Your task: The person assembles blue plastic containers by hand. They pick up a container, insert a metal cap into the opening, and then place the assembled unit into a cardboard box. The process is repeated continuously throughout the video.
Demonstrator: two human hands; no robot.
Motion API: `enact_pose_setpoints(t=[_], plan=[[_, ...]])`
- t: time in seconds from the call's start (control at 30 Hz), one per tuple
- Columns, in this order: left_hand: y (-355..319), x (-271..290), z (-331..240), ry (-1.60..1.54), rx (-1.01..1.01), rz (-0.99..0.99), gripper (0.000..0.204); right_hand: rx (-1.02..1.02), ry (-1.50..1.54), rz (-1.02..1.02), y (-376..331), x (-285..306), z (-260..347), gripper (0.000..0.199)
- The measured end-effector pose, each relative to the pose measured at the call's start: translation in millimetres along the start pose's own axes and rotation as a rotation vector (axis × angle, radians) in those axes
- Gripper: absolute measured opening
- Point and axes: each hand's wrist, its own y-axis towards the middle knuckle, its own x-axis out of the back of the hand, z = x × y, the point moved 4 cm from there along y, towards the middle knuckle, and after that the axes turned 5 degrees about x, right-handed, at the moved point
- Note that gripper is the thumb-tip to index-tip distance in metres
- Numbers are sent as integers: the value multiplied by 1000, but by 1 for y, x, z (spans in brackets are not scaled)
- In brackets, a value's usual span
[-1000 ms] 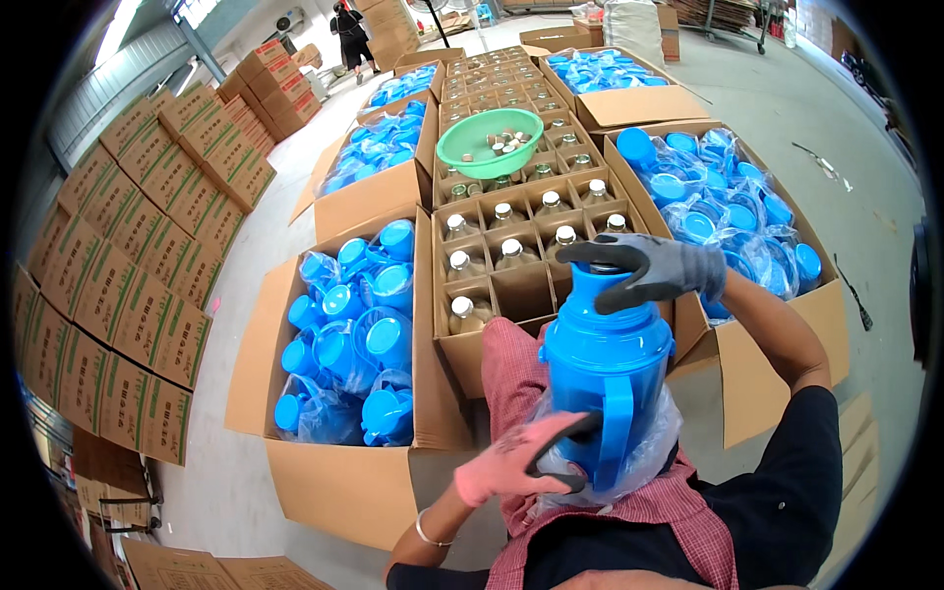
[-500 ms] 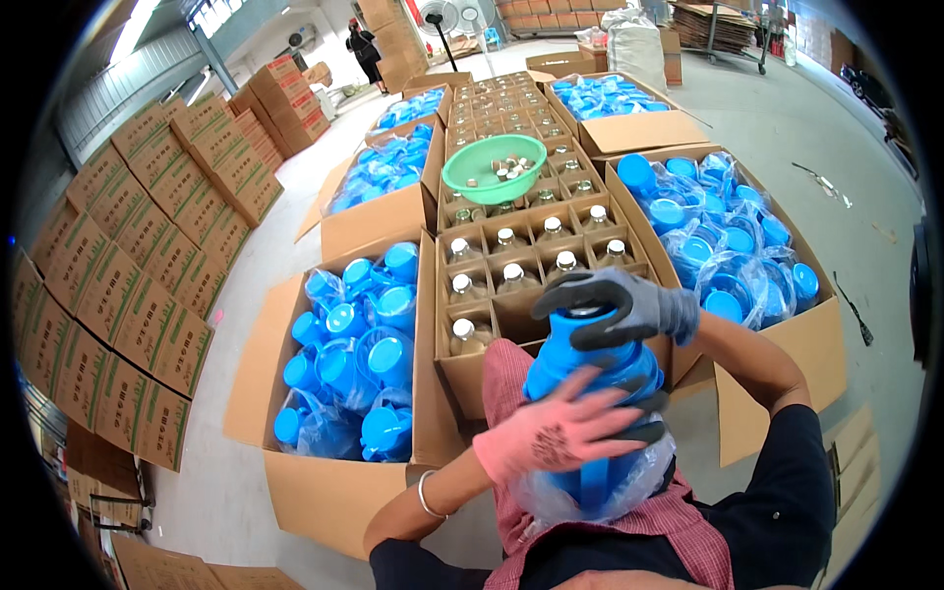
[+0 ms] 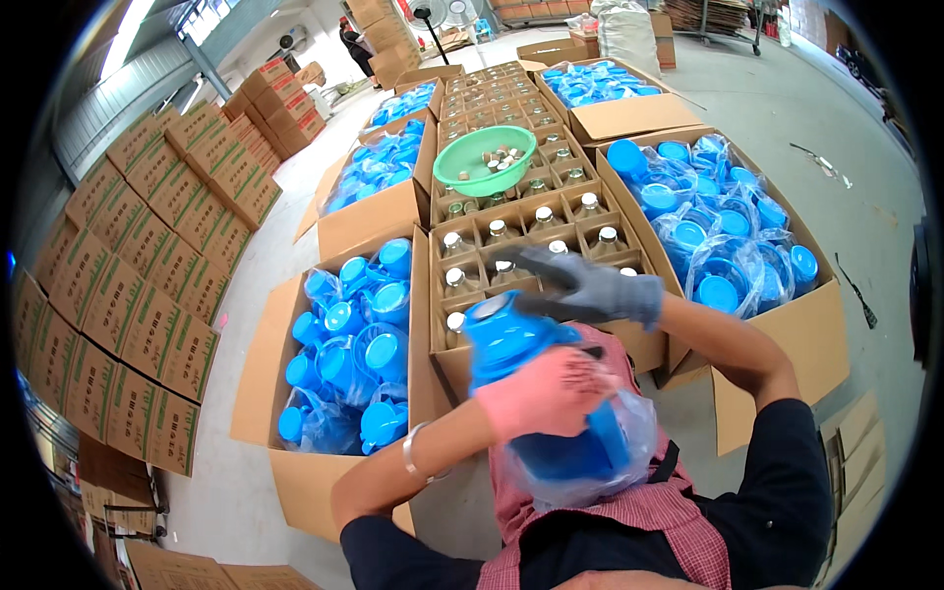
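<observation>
Both hands are on a blue plastic jug (image 3: 511, 344) that we hold against our lap, tilted, with its top toward the boxes ahead. Our left hand (image 3: 546, 393), in a pink glove, lies spread across the jug's body and grips it from the front. Our right hand (image 3: 590, 287), in a grey glove, reaches over the jug's upper end with the fingers curled around it. The lower half of the jug sits in a clear plastic bag (image 3: 629, 442) bunched over our red checked apron (image 3: 629, 516). A silver bracelet (image 3: 413, 450) rings our left wrist.

Just ahead of the jug stands an open cardboard box with dividers (image 3: 472, 261), each cell holding a glass liner with a pale cap. A green plastic bowl (image 3: 487, 157) with small pale stoppers in it rests on the liners farther back. To our left is an open carton of blue jugs in bags (image 3: 359, 334); to our right is another carton of bagged blue jugs (image 3: 728, 236). More such cartons stand beyond. Closed cardboard boxes (image 3: 147, 285) are stacked in rows along the far left, on the concrete floor (image 3: 846, 128).
</observation>
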Motion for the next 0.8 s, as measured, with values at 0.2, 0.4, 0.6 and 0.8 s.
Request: enact_pose_setpoints(t=[0.2,0.4,0.6,0.8], plan=[[-140,7,63,-26,818,-610,22,-217,239,-339,-164,71,-44,32],[-185,-118,101,-1072,1064,-942,25,203,-13,40,-120,45,-16,24],[-166,-134,128,-1267,798,-910,29,823,-746,477,-71,27,26,24],[-183,-144,110,-1168,915,-1019,31,14,-398,209,-76,14,-13,31]])
